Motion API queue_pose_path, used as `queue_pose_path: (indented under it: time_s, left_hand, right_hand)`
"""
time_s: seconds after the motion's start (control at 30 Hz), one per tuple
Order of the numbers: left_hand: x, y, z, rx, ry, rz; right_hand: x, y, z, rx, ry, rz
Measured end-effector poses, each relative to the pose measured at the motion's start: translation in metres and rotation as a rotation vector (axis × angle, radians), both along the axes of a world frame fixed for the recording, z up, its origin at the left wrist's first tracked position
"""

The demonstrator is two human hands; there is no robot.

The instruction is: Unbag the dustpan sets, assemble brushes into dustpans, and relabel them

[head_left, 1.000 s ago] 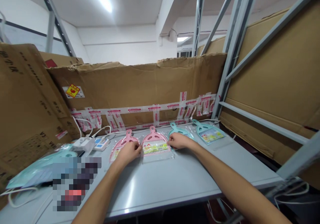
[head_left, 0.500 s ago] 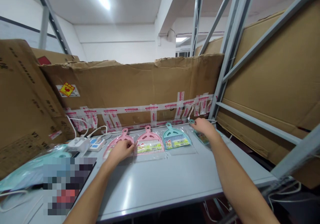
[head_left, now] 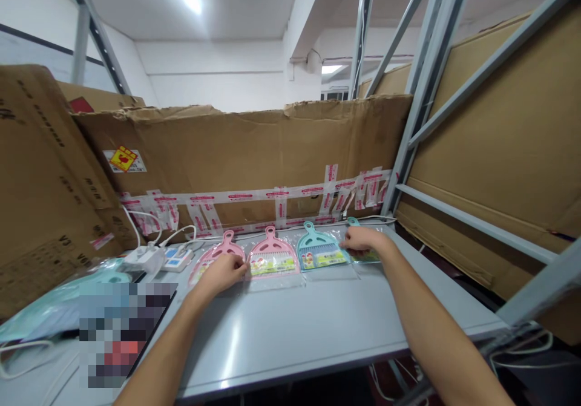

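A person's left hand (head_left: 221, 275) rests with fingers curled and drawn together on the lower right edge of a pink dustpan (head_left: 213, 262) in a clear plastic bag; whether those fingers pinch the film or merely lie on it cannot be told from this view; the right hand (head_left: 363, 242), fingers closed together and slightly bent, lies over a teal dustpan (head_left: 370, 259) at the far end of the row, hiding much of it; a second pink dustpan (head_left: 272, 256) and a second teal dustpan (head_left: 321, 250) sit between the hands, neither one touched; so far, all four lie flat and side by side on a grey table (head_left: 290, 327), handles pointing away from the person, each with a printed label showing through its bag; none is lifted, and the bags appear unopened, as far as can be seen; at the left end of the row are a blue-and-white power strip (head_left: 177, 259) and a white plug (head_left: 144, 259), near a mint-green bag (head_left: 40, 327); behind the row, a cardboard sheet (head_left: 236, 152) crossed by red-printed packing tape (head_left: 240, 196) stands beside a steel shelving upright (head_left: 431, 73).
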State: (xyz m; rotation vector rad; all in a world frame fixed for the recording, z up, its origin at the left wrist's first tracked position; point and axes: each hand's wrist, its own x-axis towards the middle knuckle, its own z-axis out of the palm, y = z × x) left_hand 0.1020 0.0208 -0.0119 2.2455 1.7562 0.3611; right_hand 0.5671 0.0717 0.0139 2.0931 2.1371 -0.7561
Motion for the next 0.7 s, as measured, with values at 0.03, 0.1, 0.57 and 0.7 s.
queue_pose_path:
  time_s: [0.03,0.1,0.57,0.7]
  left_hand:
    - [-0.001,0.000,-0.001,0.004,-0.005,-0.005]
    - [-0.001,0.001,-0.001,0.019,-0.014,-0.013]
    - [-0.005,0.000,0.008,0.051,-0.042,0.005]
    - [-0.016,0.005,0.012,0.179,-0.203,0.126]
  right_hand:
    - [-0.001,-0.001,0.000,-0.004,0.009,0.012]
    - [-0.001,-0.003,0.000,-0.010,0.030,0.032]
    - [0.006,-0.003,-0.004,-0.075,0.194,-0.077]
    - [0.037,0.012,-0.004,0.285,-0.035,-0.258]
